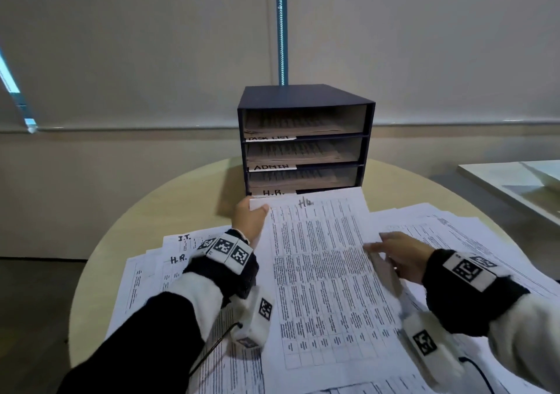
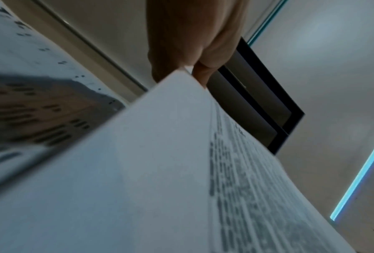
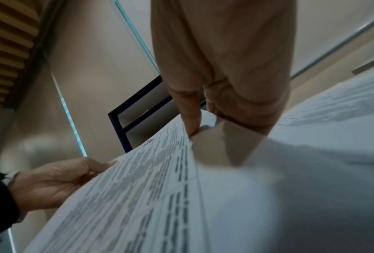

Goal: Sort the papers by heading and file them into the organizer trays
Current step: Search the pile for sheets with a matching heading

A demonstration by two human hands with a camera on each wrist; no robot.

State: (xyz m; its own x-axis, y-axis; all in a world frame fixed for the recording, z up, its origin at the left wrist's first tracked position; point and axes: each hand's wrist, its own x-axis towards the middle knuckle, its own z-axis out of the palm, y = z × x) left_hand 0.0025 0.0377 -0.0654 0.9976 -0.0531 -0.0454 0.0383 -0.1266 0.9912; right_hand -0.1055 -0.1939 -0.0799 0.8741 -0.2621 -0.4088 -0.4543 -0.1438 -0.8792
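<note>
A: Papers status: left hand [image 1: 249, 218] pinches the far left corner of a printed sheet [image 1: 324, 272], thumb on top, fingers under. Left wrist view confirms, corner clamped between thumb and fingers [image 2: 200, 75].
B: Right side?
A: Right hand [image 1: 400, 257] grips the same sheet's right edge around mid-length, index finger [image 3: 191, 118] on top, the other fingers curled beneath. That edge is lifted and bent.
B: Heading?
A: Handwritten at the top, looks like "HR". Blurred, not certain.
B: Where's the sheet relative to the trays?
A: Far edge sits right at the front of the organizer [image 1: 306, 139], level with the bottom tray [image 1: 303, 181] labelled "H.R.". Can't tell if it touches.
B: Other trays?
A: Top is "TASK LIST", middle "ADMIN". All three hold sheets.
B: Rest?
A: Loose papers [image 1: 181, 260] spread over the round worktop [image 1: 188, 199] on both sides under the held sheet. Left pile shows "I.T." and "H.R." headings.
</note>
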